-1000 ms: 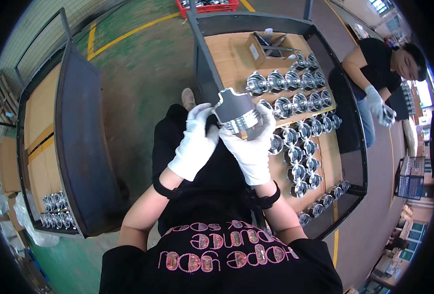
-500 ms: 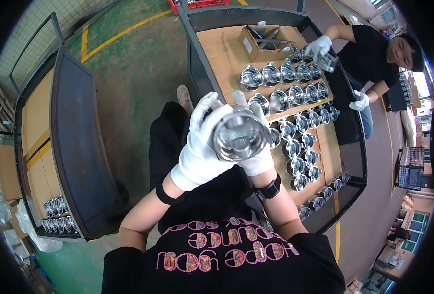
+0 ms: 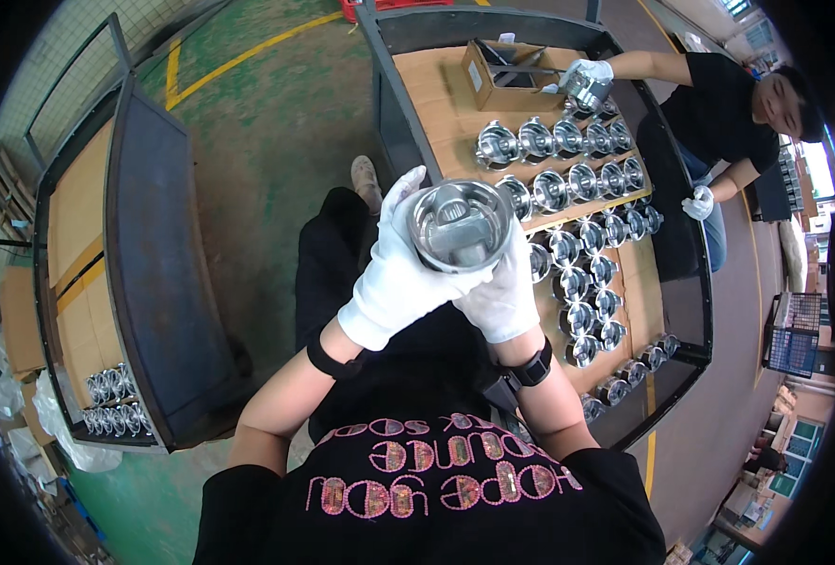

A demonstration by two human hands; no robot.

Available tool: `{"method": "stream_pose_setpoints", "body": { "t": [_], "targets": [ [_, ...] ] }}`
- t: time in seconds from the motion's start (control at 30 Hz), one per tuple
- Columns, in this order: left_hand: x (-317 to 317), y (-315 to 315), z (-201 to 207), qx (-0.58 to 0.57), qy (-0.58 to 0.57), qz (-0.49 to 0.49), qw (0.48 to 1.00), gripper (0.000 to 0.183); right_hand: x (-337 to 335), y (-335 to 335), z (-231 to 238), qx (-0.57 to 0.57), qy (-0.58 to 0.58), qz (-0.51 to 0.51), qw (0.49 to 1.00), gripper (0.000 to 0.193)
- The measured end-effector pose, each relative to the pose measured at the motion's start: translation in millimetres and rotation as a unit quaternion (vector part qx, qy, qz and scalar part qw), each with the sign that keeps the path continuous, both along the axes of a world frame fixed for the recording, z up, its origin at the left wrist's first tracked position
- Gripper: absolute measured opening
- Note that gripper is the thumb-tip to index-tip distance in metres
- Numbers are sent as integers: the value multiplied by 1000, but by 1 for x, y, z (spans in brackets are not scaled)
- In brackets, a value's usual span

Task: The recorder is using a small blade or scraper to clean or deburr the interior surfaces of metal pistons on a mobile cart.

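Head view: the white-gloved left hand [image 3: 384, 292] and right hand [image 3: 500, 299] are both closed around one shiny metal piston [image 3: 460, 229], the left cupping its near side, the right on its other side. The piston is held up in front of the person, hollow side facing the camera, near the edge of a dark metal cart [image 3: 400, 99]. Rows of similar pistons [image 3: 551, 191] stand on that cart's cardboard, beyond them an open cardboard box [image 3: 483, 89]. A co-worker [image 3: 719, 113] holds another piston [image 3: 587, 92] just beside the box
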State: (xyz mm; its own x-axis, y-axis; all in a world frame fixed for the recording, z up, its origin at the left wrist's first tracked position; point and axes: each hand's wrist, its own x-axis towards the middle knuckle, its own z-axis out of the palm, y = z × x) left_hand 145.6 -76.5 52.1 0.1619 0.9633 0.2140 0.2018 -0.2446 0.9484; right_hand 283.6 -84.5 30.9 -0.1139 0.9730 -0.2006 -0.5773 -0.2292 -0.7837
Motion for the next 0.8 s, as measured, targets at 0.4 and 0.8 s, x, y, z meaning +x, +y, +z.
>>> {"method": "stream_pose_setpoints", "body": {
  "t": [0.4,0.8],
  "targets": [
    [-21,16,-16,180,-25,-58,982,102,-4,11,24,36,14,38,999,57],
    [-16,18,17,218,141,-139,956,77,44,2,49,57,-495,124,858,42]
  ]
}}
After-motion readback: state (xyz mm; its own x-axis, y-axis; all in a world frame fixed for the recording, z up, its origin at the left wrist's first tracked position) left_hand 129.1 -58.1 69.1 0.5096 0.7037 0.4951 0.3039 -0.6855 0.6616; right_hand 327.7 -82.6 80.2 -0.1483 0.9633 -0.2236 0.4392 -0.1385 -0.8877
